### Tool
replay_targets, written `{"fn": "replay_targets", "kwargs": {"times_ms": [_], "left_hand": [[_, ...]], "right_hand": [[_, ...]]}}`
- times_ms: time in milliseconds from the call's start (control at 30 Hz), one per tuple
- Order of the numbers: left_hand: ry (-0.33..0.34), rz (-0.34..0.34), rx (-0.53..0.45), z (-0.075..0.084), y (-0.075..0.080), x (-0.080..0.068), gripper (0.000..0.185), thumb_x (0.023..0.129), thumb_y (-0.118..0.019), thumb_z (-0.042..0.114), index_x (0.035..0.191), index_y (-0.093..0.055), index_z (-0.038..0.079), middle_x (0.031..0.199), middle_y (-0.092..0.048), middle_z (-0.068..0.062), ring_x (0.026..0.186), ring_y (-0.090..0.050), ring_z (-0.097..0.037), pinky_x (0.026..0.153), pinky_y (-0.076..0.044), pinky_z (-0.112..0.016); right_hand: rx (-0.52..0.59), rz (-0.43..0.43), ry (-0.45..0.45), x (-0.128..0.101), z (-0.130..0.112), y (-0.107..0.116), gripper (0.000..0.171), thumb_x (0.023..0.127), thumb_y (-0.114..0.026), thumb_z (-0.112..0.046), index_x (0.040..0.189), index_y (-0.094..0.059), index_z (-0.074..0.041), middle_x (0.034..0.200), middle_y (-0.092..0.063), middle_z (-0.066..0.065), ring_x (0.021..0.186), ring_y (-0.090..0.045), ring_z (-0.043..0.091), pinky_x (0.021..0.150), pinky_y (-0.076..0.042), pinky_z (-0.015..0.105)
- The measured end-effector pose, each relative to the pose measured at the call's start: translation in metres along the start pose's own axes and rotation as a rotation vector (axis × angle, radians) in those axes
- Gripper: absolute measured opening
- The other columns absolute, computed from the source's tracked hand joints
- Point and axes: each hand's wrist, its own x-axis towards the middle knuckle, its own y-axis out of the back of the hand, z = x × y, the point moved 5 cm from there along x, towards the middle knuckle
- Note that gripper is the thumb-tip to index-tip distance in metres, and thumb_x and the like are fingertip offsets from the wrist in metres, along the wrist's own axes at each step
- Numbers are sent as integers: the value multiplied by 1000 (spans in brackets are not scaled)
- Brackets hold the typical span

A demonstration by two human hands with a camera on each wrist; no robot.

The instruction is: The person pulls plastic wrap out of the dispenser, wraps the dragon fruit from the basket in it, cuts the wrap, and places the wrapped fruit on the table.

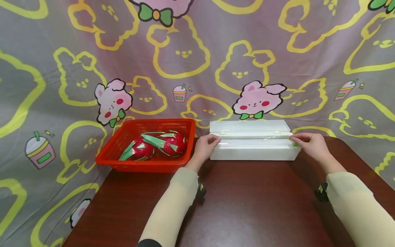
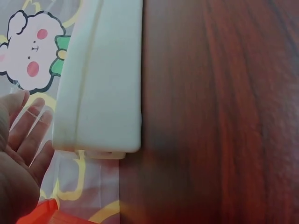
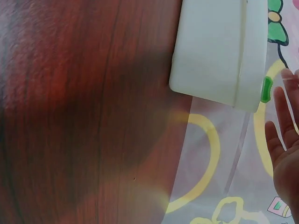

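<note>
I've got the left hand (image 1: 205, 148) at the left end of the long white plastic cling-film dispenser box (image 1: 251, 149) and the right hand (image 1: 310, 144) at its right end, fingertips of both on the top front edge where a thin clear film strip (image 1: 254, 137) runs across; looks like a light pinch on the film or rim, but I can't tell for sure, and the wrist views show fingers fairly straight, not wrapped. The box sits at the back of the dark red-brown wood-grain desk (image 1: 247, 206), lid hinged up toward the backdrop. My read: box is light, stiff, smooth, prob. slides easily on the polished desk, so hold by both ends. Film is very thin, soft, clingy, tears or wrinkles easily; best taken at the corners w/ even pull. A small green tab (image 3: 266, 89) marks the right end. Left of it: red plastic mesh basket (image 1: 123, 151) w/ two pink-and-green dragon fruits (image 1: 157, 145). Behind, a grey cartoon-bunny cloth (image 1: 197, 61), soft and draped.
</note>
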Motion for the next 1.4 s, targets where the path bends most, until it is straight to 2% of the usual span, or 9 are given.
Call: {"fn": "replay_targets", "kwargs": {"times_ms": [333, 533, 600, 833, 1000, 1133, 1233, 1267, 1400], "left_hand": [[-33, 35, -67, 8, 2, 9, 19, 91, -71, 21, 101, -76, 6, 97, -73, -7, 93, -65, -20, 87, -50, -30], [-30, 36, -81, 9, 4, 16, 19, 91, -70, 21, 101, -76, 5, 98, -73, -7, 94, -64, -20, 88, -49, -30], [-31, 43, -72, 10, 5, 18, 20, 92, -69, 22, 101, -76, 6, 97, -73, -7, 93, -64, -20, 87, -49, -30], [-28, 54, -52, 15, 8, 23, 20, 93, -67, 22, 102, -75, 5, 96, -72, -8, 92, -63, -22, 86, -49, -31], [25, 41, -53, 18, 11, 27, 22, 94, -66, 26, 104, -74, 8, 96, -70, -5, 90, -60, -20, 85, -49, -31], [36, 43, -65, 23, 13, 32, 22, 94, -66, 25, 104, -74, 7, 97, -70, -6, 89, -60, -21, 83, -50, -30], [33, 44, -74, 26, 16, 35, 22, 94, -66, 23, 105, -74, 5, 98, -71, -8, 90, -61, -22, 83, -50, -30], [36, 42, -77, 26, 17, 36, 23, 94, -66, 23, 105, -74, 5, 98, -71, -8, 90, -61, -22, 83, -50, -30], [60, 31, -83, 28, 21, 38, 24, 94, -67, 25, 107, -73, 6, 101, -70, -8, 92, -61, -21, 85, -50, -29]], "right_hand": [[47, 20, -17, 7, -2, 3, 37, 94, -66, -26, 106, -70, 9, 94, -71, 17, 73, -50, -12, 56, -43, 14], [77, 10, -34, 11, -3, 7, 38, 94, -67, -27, 107, -69, 8, 88, -70, -9, 75, -51, -12, 60, -44, 12], [72, 1, -44, 12, -3, 9, 39, 94, -66, -28, 109, -69, 8, 89, -69, -13, 77, -49, -13, 63, -42, 10], [27, -25, -40, 17, -5, 11, 41, 96, -63, -30, 110, -69, 7, 101, -71, 17, 77, -47, -17, 64, -41, 9], [19, -20, -43, 20, -8, 14, 40, 97, -61, -29, 110, -69, 8, 101, -71, 19, 76, -47, -17, 65, -41, 11], [33, -19, -82, 23, -13, 17, 44, 97, -60, -33, 112, -68, 8, 101, -71, 15, 80, -46, -15, 82, -49, 30], [47, -21, -106, 26, -17, 18, 47, 97, -59, -35, 113, -67, 8, 101, -71, 12, 84, -45, -11, 90, -45, 51], [48, -19, -107, 26, -18, 19, 47, 97, -59, -36, 113, -67, 8, 100, -72, 9, 85, -44, -10, 90, -44, 52], [31, -1, -95, 30, -21, 23, 46, 96, -61, -34, 112, -67, 8, 91, -72, -5, 83, -46, -11, 80, -44, 30]]}}
